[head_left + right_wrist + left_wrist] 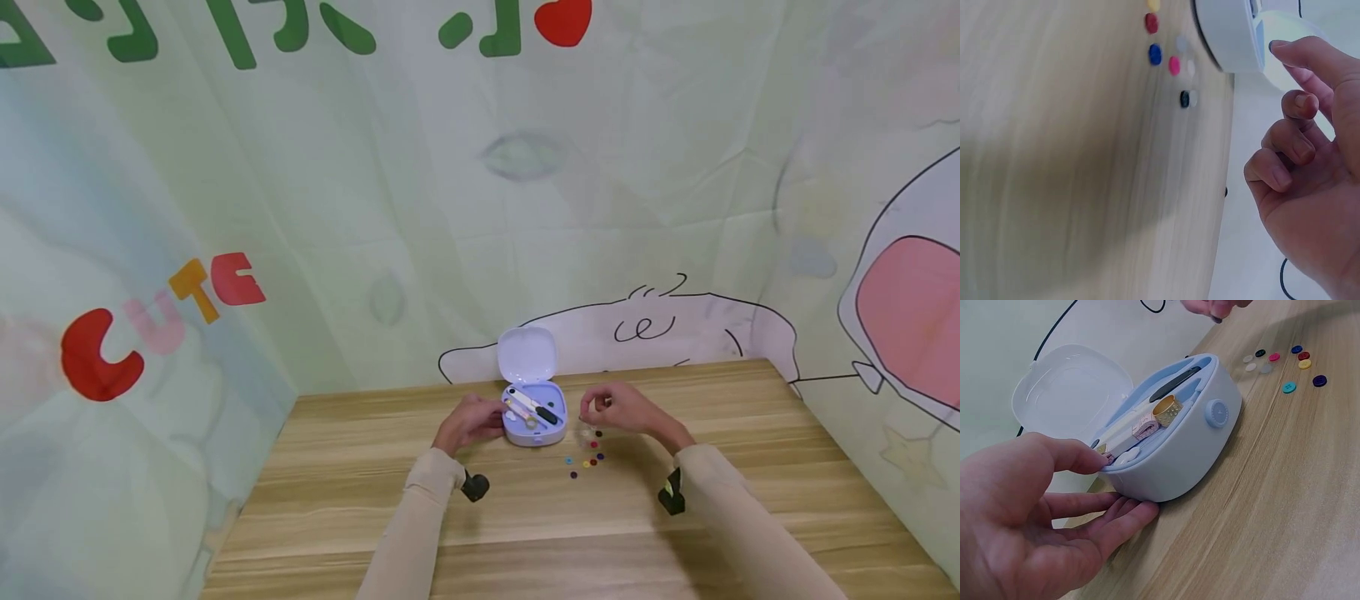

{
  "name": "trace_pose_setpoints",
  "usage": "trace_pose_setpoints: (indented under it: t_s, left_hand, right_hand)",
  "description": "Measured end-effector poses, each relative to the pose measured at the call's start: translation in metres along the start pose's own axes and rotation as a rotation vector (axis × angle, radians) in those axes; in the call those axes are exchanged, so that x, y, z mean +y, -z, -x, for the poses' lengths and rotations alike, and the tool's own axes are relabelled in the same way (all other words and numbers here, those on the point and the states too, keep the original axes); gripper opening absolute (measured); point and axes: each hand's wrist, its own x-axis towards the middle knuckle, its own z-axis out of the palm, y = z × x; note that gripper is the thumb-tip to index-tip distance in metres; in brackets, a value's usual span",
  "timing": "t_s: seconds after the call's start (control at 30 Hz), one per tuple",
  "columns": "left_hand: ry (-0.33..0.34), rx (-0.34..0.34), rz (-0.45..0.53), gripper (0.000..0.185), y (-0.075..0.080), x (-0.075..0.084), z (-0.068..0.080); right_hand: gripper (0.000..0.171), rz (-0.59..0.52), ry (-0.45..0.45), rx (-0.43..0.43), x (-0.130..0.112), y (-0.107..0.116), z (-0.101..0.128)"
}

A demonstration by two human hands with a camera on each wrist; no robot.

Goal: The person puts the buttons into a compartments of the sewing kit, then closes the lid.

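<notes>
Pale lavender-blue sewing box (534, 433), lid (527, 354) a lighter translucent white-lilac. Inside it: a gold dimpled thimble (1168, 410), a pink-and-white tape (1144, 427), a black-handled tool (1174, 384) with a white part beside it. Table (360, 508) is light wood with brown grain streaks. Scattered buttons (1285, 362) right of the box: teal, navy, red, yellow, pink, black, clear and white. Cream-beige sleeves (420, 533); black wrist mounts (475, 486). Backdrop (420, 208) is pale green with green letters, a red heart, "CUTE" in red, pink and orange, black cartoon outlines and a pink patch at far right.
</notes>
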Motion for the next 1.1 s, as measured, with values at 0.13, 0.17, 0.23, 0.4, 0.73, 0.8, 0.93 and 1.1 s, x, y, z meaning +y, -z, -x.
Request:
trace_pose_setpoints:
  t_s: [0.13, 0.17, 0.23, 0.4, 0.73, 0.8, 0.93, 1.1]
  left_hand:
    - [0.000, 0.001, -0.002, 0.030, 0.000, 0.000, 0.000]
    - [-0.001, 0.001, -0.005, 0.031, 0.000, 0.000, 0.001]
    - [-0.002, 0.001, -0.008, 0.031, 0.000, 0.000, 0.001]
    - [-0.002, 0.002, -0.007, 0.031, 0.000, 0.000, 0.001]
    - [-0.014, 0.000, 0.002, 0.028, -0.001, 0.000, -0.001]
    - [-0.012, 0.001, 0.005, 0.028, -0.001, -0.001, -0.002]
    - [-0.016, 0.002, 0.007, 0.027, -0.002, -0.001, -0.002]
    - [-0.019, 0.006, 0.004, 0.027, -0.002, 0.000, 0.000]
  right_hand:
    - [0.005, -0.009, -0.003, 0.014, -0.005, -0.003, -0.009]
    - [0.005, -0.012, -0.004, 0.018, -0.007, -0.004, -0.011]
    - [0.005, -0.028, -0.017, 0.024, -0.010, -0.006, -0.015]
    - [0.005, -0.070, -0.045, 0.046, -0.012, -0.014, -0.024]
    - [0.004, -0.128, -0.087, 0.087, -0.007, -0.022, -0.031]
    - [0.006, -0.128, -0.094, 0.095, -0.007, -0.022, -0.031]
    - [0.022, -0.119, -0.095, 0.111, -0.007, -0.022, -0.029]
    - [0.041, -0.086, -0.075, 0.105, -0.006, -0.019, -0.026]
